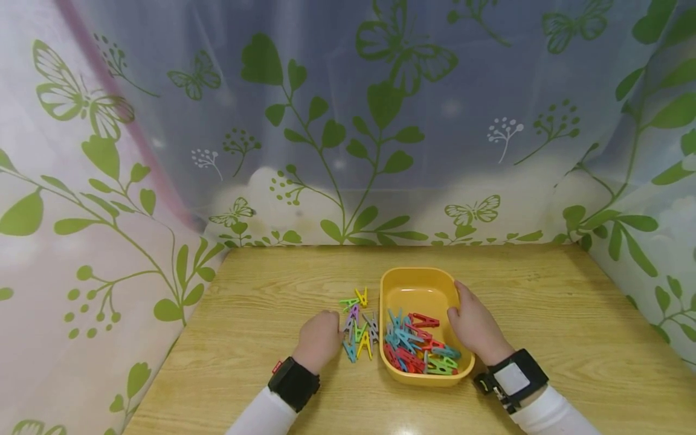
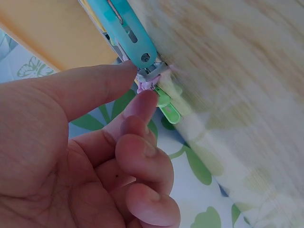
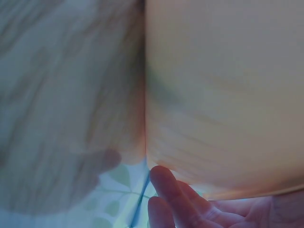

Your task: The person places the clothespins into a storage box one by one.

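My right hand grips the right rim of a yellow plastic basket, thumb on the inside and fingers along the outer wall. In the right wrist view, fingers lie against the basket's wall. Red, blue and green clothespins fill the basket's near part. Left of it, a loose group of mixed-colour clothespins lies on the table. My left hand is beside this group, fingers loosely bent, thumb and index apart near a teal clothespin and a green one.
The wooden table runs back to a patterned curtain with leaves and butterflies. More of this cloth closes off the left and right sides. The basket stands directly right of the loose clothespins.
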A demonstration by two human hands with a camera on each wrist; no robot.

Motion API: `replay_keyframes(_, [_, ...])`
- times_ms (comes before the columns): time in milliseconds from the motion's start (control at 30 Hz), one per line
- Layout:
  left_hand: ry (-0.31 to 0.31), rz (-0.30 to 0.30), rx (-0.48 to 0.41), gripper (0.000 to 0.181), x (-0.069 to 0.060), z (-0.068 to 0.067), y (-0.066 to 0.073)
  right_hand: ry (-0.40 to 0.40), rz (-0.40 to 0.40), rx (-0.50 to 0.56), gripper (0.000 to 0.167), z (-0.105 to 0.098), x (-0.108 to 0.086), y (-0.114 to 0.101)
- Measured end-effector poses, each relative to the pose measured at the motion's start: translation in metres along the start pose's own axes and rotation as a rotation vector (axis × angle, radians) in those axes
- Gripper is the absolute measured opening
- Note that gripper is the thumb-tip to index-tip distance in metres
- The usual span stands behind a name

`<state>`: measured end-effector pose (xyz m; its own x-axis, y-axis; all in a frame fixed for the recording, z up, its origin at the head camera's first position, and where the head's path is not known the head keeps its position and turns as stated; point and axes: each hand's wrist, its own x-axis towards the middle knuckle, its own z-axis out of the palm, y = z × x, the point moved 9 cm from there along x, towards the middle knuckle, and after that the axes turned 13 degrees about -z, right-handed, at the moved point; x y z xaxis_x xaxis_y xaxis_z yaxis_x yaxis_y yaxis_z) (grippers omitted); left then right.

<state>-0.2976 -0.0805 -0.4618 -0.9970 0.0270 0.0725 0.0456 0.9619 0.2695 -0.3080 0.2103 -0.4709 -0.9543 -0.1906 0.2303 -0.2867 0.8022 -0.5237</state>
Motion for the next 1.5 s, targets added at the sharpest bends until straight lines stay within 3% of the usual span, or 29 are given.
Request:
replay_keyframes(367, [0.005, -0.017, 0.036, 0.02, 0.004, 0.006, -0.002, -0.001, 0.008, -0.003, 0.061, 0.0, -0.001, -0.001])
replay_keyframes(567, [0.018, -0.022, 0.034, 0.02, 0.003, 0.001, -0.003, -0.007, 0.009, 0.002, 0.061, 0.0, -0.001, -0.002])
replay_keyframes(900, [0.17, 0.012, 0.026, 0.025, -0.001, -0.027, 0.002, -0.002, 0.014, 0.004, 0.061, 0.0, -0.001, -0.002])
replay_keyframes(1200, [0.199, 0.081, -0.037, 0.023, -0.016, -0.052, 0.036, 0.001, 0.014, 0.0, 0.061, 0.0, -0.001, -0.001])
replay_keyframes(1500, [0.158, 0.17, -0.043, 0.024, -0.035, -0.053, 0.08, 0.006, -0.001, -0.007, 0.061, -0.001, -0.001, -0.001])
